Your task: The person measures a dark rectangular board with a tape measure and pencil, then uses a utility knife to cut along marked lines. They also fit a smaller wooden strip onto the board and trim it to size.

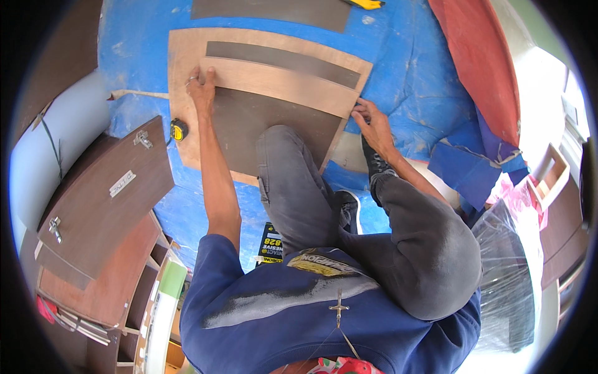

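Below, a light plywood strip [280, 84] is pressed flat across a larger plywood board [187, 56] lying on a blue tarp [411, 75]. Its left end is pinned by the left hand [201, 92], fingers spread; its right end is pinched by the right hand [372, 124], arm extended. A yellow tape measure [179, 129] lies beside the board.

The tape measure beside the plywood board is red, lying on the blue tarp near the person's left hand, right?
Not quite: the tape measure is yellow and black, not red. The head view shows it on the blue tarp at the plywood board's edge, near the left hand, which presses flat on the board.
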The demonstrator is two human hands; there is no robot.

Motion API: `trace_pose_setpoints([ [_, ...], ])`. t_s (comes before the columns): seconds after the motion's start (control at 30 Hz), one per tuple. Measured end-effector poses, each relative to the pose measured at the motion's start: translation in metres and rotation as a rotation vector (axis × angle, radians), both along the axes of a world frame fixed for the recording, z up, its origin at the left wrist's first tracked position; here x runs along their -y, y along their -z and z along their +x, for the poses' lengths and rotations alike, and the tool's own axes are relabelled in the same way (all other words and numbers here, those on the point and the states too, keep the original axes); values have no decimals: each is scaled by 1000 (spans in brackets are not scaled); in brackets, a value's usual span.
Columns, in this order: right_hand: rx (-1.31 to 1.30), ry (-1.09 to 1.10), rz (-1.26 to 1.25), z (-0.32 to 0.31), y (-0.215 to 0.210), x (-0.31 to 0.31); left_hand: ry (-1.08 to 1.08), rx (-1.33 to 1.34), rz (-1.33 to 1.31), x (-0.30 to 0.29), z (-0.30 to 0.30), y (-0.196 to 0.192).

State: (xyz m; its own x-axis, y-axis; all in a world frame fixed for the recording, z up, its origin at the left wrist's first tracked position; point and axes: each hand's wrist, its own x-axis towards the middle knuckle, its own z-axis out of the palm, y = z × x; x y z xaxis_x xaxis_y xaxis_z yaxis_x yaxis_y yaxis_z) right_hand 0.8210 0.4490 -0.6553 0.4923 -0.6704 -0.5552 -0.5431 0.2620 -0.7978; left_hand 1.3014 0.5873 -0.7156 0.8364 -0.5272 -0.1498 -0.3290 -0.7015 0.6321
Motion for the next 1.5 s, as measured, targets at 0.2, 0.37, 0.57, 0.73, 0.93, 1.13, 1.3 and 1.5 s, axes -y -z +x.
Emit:
trace_pose_setpoints([
  [0.2,-26,-18,-27,1,-3,1,12,-93,-26,5,-5,-14],
  [0.37,-25,-9,-10,1,-2,3,-12,-104,-10,6,-5,-14],
  [0.57,-16,11,10,2,-2,3,19,-92,-41,-1,2,-4],
  [0.73,-11,20,26,2,-2,4,28,-90,-70,-6,6,7],
  [0.93,-17,35,61,2,3,3,57,-80,-34,-7,10,9],
  [1.13,-42,21,39,3,4,2,16,-42,-28,1,-4,-7],
  [1.3,-27,11,23,2,1,4,-9,-63,9,6,-10,-17],
  [1.5,-12,15,13,3,1,4,-2,-36,45,7,-9,-18],
])
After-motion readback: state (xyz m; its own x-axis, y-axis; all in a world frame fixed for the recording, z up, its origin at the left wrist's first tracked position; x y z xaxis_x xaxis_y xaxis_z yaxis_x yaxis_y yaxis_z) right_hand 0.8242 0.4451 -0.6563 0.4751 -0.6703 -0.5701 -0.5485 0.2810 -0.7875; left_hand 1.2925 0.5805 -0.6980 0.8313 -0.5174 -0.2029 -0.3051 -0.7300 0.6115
